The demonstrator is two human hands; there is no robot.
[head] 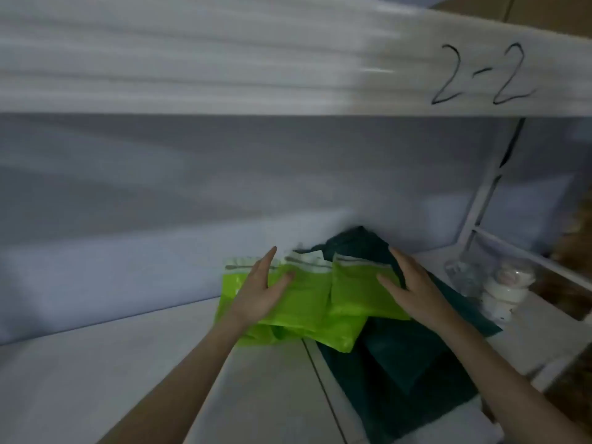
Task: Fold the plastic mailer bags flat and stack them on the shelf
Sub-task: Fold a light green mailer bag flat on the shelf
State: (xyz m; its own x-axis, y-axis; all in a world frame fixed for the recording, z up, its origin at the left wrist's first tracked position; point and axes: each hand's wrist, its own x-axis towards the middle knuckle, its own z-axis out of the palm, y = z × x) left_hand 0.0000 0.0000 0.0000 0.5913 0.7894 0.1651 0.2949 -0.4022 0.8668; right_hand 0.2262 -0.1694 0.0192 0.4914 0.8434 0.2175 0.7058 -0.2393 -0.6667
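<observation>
Both hands [339, 291] flat on green mailers [307, 302].

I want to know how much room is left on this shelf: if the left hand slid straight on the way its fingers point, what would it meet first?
Probably the shelf's pale back wall. The left hand lies flat on the green mailer bags, fingers pointing up and back; past the bags' top edge nothing else shows, though depth is unclear.

Storage or stockroom, likely a packing area. White metal rack shelf [96, 363] with slotted upright post [480, 203] at 3 o'clock. Hand-marked bin label "2-2" [483, 75] on the upper beam at 1 o'clock. Lime-green mailer bags [307, 302] stacked on the shelf at centre; dark green folded stock [416, 363] at 5 o'clock.
</observation>
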